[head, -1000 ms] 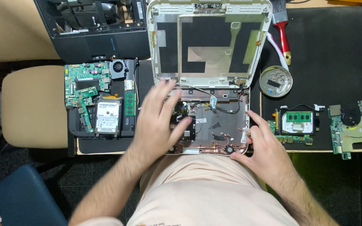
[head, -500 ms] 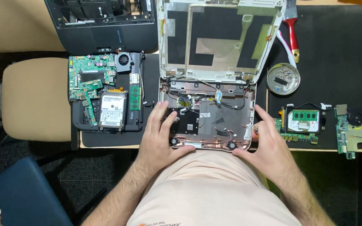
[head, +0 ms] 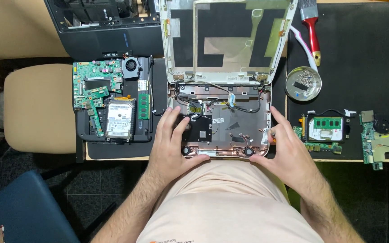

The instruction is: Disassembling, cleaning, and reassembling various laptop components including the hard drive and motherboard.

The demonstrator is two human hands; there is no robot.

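- A beige chair seat point(head: 37, 105) stood at the far left, beside the desk.
- A green circuit board point(head: 96, 83) and a silver hard drive point(head: 119, 119) lay on a black tray, well apart from the hands.
- The left hand point(head: 173, 146) lay flat with fingers spread on the left half of the opened laptop base point(head: 239, 121), its thumb along the front edge; it pinched nothing.
- The laptop base sat at the desk's near edge, just before the person, with loose wires across its top and its empty lid frame point(head: 226, 38) standing open behind.
- The right hand point(head: 289, 153) rested open against the base's right side, fingers loosely spread, fingertips touching the edge.
- A round metal dish point(head: 303, 83) of screws sat further right, below a red-handled brush point(head: 312, 29).
- A memory module point(head: 327, 125) and another circuit board point(head: 386, 135) lay at the far right.
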